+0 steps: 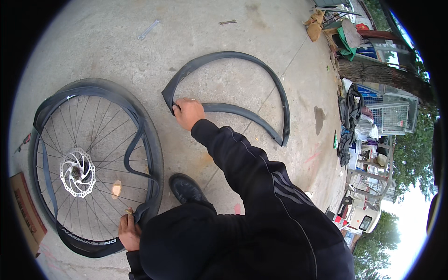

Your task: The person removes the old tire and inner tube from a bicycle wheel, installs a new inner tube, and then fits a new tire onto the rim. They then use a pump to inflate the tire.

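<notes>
My right hand (187, 112) grips a loose black inner tube (240, 110) lying in a crescent loop on the concrete. My left hand (129, 229) is closed on the lower right edge of a bicycle wheel (154, 186) lying flat at the left, where tube and tyre meet; exactly what its fingers hold is partly hidden. A second tube (133, 148) hangs loosely over the wheel's rim and spokes. A silver brake disc (77, 172) is at the hub. My black shoe (186, 189) stands beside the wheel.
Two wrenches (149, 29) lie on the concrete (93, 46) at the top. A cardboard box (25, 210) is at the lower left edge. Along the right stand a tree trunk (373, 72), piled bags and clothes (354, 121), wire crates (389, 116) and a white vehicle (361, 214).
</notes>
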Demonstrator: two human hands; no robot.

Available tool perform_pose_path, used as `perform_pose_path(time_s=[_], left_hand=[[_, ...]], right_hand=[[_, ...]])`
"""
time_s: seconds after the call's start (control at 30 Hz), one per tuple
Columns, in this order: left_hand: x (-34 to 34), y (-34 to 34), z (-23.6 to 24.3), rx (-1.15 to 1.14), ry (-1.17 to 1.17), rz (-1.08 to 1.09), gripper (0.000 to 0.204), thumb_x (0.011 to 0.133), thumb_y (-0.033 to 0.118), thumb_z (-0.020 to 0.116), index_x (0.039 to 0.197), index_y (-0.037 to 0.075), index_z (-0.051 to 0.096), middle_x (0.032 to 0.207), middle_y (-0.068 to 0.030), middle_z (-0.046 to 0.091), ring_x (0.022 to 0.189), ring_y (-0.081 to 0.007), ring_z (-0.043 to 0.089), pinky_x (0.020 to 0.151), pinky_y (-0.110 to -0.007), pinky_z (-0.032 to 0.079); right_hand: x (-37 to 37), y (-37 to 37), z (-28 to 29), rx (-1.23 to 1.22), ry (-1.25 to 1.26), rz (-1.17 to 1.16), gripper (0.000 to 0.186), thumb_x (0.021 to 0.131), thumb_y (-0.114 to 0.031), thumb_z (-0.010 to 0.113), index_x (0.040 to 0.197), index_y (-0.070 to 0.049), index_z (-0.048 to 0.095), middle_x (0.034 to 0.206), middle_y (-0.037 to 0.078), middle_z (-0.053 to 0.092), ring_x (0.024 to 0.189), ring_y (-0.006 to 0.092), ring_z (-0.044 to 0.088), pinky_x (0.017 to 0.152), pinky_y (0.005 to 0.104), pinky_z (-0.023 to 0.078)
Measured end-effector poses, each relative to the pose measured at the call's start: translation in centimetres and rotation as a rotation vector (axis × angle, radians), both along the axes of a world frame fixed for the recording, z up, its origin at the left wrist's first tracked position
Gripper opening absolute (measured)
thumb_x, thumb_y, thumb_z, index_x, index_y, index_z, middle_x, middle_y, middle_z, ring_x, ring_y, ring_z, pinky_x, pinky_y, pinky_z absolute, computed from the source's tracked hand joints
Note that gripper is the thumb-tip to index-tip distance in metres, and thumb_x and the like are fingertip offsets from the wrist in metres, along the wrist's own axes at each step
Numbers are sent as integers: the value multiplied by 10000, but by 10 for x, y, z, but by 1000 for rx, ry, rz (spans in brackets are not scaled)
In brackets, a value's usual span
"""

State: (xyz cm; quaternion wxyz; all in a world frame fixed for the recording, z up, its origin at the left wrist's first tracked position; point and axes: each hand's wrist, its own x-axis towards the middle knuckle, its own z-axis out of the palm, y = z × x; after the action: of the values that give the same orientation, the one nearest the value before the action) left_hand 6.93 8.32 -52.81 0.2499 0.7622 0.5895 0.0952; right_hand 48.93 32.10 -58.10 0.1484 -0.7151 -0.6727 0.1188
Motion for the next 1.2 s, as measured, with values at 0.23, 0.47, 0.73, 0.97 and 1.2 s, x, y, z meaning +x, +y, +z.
perform_pose_path(time_s=[0.23,0.47,0.73,0.97,1.2], left_hand=[[-4,-4,-10,16,10,-54,618,794,-40,641,1406,45,667,1148,-140,667,1014,-361,673,867,-454,571],[-5,-6,-3,-15,0,-63,674,758,22,721,1428,56,659,1143,-126,652,1028,-351,653,862,-455,565],[-3,-10,24,-82,-12,-26,515,781,179,837,1276,100,723,1051,-62,652,981,-272,651,820,-406,555],[0,-12,26,-34,-37,72,402,825,150,817,1210,76,730,958,-78,657,862,-280,678,743,-405,566],[17,2,47,-53,-5,105,318,849,202,802,1124,64,725,956,-60,673,886,-271,686,806,-389,546]], right_hand=[[-123,32,20,177,217,0,394,908,-149,711,1266,4,655,1211,193,670,1173,398,613,1047,525,428],[-152,10,35,226,322,24,463,881,-102,718,1312,24,608,1361,205,601,1284,403,553,1109,512,402],[-138,-69,73,116,478,386,239,920,-74,728,1149,-7,707,1224,166,727,1109,408,683,960,456,527],[-155,-113,95,-98,525,967,338,844,-216,832,1109,-45,713,1117,115,719,1003,345,682,909,436,529],[-202,-119,85,-392,253,1201,509,893,-255,787,1327,-62,605,995,143,693,918,381,686,829,472,531]])
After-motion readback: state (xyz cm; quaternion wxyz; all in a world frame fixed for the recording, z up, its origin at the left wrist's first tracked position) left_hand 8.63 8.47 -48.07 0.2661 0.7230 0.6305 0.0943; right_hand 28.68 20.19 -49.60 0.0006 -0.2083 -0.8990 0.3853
